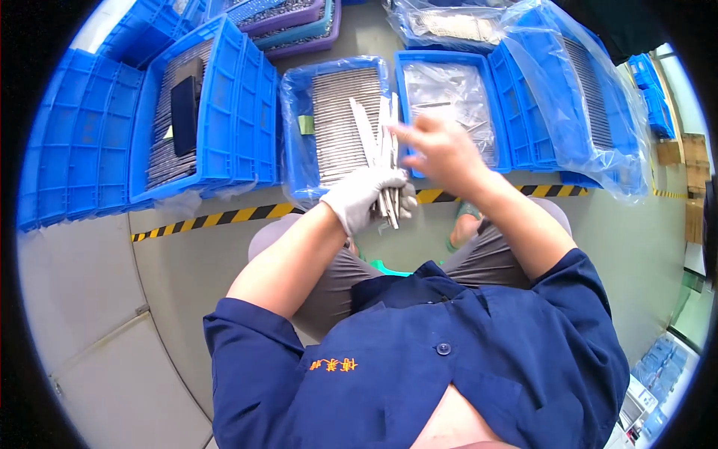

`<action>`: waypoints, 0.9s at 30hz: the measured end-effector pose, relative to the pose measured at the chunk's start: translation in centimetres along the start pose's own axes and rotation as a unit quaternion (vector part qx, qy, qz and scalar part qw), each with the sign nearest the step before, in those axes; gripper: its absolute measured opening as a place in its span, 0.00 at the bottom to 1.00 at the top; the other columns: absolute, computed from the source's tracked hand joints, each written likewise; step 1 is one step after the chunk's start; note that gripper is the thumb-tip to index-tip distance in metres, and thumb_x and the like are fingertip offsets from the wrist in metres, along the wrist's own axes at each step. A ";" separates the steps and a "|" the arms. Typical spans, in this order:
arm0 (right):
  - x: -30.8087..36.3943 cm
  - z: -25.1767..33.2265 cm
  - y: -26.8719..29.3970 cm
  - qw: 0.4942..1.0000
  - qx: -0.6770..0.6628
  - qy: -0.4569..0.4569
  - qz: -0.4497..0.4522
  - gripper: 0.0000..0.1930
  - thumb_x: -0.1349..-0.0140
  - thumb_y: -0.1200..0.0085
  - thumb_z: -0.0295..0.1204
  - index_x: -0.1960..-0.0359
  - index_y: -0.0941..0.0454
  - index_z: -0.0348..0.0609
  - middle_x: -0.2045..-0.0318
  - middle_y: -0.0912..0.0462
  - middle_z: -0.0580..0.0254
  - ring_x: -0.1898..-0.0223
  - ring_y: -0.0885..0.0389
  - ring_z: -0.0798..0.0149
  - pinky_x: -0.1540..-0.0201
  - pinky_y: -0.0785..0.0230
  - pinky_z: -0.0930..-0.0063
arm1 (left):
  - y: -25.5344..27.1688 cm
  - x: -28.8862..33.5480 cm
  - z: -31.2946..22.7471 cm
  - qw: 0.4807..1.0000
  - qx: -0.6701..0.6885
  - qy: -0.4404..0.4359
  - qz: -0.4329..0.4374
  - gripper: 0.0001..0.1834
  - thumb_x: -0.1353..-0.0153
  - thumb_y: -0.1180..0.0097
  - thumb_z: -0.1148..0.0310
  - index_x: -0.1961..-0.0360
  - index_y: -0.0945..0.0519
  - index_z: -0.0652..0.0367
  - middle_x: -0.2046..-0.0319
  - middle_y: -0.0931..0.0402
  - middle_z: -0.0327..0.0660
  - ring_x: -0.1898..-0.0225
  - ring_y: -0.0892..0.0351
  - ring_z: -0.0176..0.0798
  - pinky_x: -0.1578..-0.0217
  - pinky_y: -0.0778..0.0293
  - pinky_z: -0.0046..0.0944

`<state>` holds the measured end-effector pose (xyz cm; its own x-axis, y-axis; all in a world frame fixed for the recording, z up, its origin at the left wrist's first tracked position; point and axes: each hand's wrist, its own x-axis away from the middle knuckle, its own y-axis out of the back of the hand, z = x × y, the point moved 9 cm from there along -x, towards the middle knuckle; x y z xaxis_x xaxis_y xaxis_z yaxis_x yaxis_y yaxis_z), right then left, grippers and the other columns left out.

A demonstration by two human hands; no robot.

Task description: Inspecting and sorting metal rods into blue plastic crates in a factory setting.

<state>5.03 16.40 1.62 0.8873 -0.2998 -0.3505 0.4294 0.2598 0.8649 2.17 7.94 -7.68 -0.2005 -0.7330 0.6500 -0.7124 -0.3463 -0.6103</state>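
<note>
My left hand (360,196), in a white glove, is closed around a bundle of thin metal strips (385,146). The strips stand up out of the fist and fan apart at the top, while their lower ends poke out below it. Bare and slightly blurred, my right hand (449,156) is beside the upper part of the bundle with its fingers apart. Its fingertips are close to the strips; whether they touch is unclear. Behind the bundle, a plastic-lined blue crate (293,173) holds stacked rows of similar metal pieces, with a small yellow-green block (306,125) at its left side.
To the right stands a blue crate (499,142) with clear plastic film inside. A stacked crate (213,142) at left carries metal rows and a dark object (184,116). Bagged crates (621,142) stand at far right. Yellow-black tape (224,217) crosses the floor.
</note>
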 end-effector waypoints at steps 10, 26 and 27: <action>0.9 2.4 0.1 0.991 -0.113 0.065 -0.029 0.08 0.65 0.47 0.25 0.79 0.30 0.43 0.73 0.32 0.59 0.69 0.31 0.54 0.67 0.35 0.68 | -1.9 2.2 -0.5 0.994 -0.021 -0.060 0.092 0.27 0.41 0.63 0.47 0.57 0.30 0.63 0.65 0.27 0.44 0.63 0.27 0.38 0.62 0.31 0.36; 1.3 -3.8 1.2 0.760 -0.577 -0.270 -0.126 0.08 0.45 0.47 0.32 0.70 0.28 0.40 0.75 0.28 0.71 0.71 0.31 0.78 0.67 0.37 0.80 | -7.1 -2.6 -4.9 0.916 0.290 -0.259 0.094 0.17 0.38 0.65 0.59 0.54 0.31 0.54 0.58 0.27 0.41 0.58 0.27 0.39 0.58 0.29 0.41; 1.4 -4.0 1.2 0.751 -0.585 -0.278 -0.126 0.09 0.46 0.46 0.33 0.71 0.28 0.41 0.76 0.28 0.72 0.72 0.32 0.79 0.68 0.38 0.81 | -6.8 -2.9 -4.7 0.922 0.286 -0.243 0.092 0.15 0.38 0.64 0.61 0.54 0.30 0.54 0.59 0.27 0.41 0.58 0.26 0.38 0.59 0.28 0.40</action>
<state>7.49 19.93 0.76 0.6848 -0.7278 0.0350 0.7148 0.6616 -0.2267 4.46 15.18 -3.33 0.1419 -0.9378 0.3170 -0.1971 -0.3406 -0.9193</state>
